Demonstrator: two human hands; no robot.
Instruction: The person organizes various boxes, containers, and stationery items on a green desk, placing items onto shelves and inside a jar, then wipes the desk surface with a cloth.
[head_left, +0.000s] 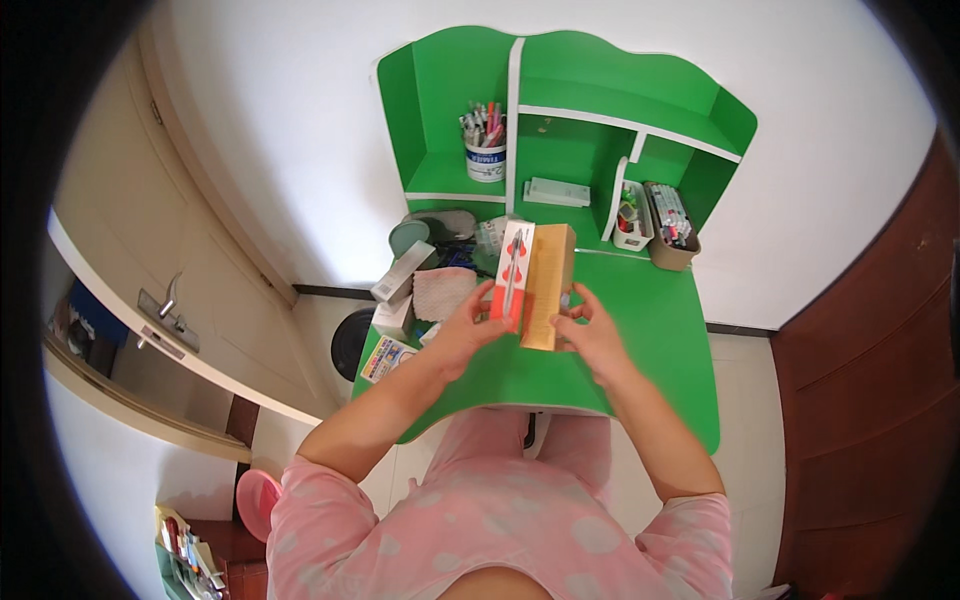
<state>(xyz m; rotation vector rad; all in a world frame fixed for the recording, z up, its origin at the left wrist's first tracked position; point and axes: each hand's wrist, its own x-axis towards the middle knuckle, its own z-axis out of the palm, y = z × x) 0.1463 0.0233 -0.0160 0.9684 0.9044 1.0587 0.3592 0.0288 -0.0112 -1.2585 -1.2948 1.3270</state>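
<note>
Over the green desk (pixel 640 370), my left hand (pixel 468 332) is closed on a slim red-and-white pen box (pixel 507 305), which has a pen pictured on its face. Close beside it, my right hand (pixel 598 338) grips a long tan box (pixel 546 290) by its right side. Both boxes stand out lengthwise away from me, nearly side by side; whether they touch or are joined is hard to tell. My right fingertips are partly hidden behind the tan box.
Left on the desk lie a pink cloth (pixel 444 292), white boxes (pixel 403 273) and a printed card or pack (pixel 388 358). Green shelves (pixel 570 85) rise behind, with a pen tub (pixel 487 163) and two bins, one a brown bin (pixel 672 255). A door (pixel 190 260) stands ajar at left.
</note>
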